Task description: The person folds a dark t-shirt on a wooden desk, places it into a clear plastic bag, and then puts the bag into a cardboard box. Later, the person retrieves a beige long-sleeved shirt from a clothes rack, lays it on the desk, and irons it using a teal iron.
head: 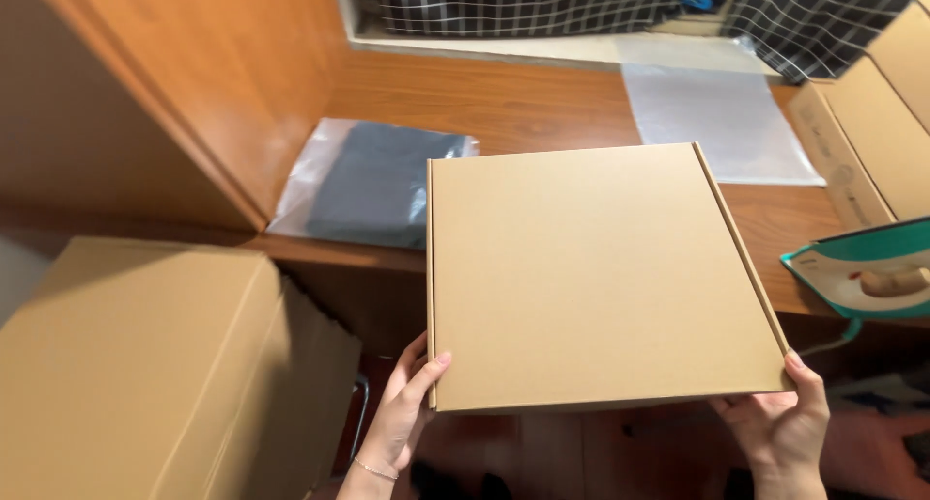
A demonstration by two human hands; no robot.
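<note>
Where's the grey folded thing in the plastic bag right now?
In the head view, the bagged grey item lies on the wooden desk, left of the flat cardboard box held up by both hands.

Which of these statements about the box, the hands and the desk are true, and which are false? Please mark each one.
1. Both hands hold the flat box at its near corners. True: the left hand is at the near left corner, the right hand at the near right one.
2. The box is open. False: it is shut, its top flat.
3. A dark item in a clear bag lies on the desk left of the box. True.
4. The bag rests on top of the box. False: it lies on the desk, partly behind the box.
5. A large carton stands at lower left. True.
6. The right hand holds the iron. False: the iron sits apart at the right edge.
</note>
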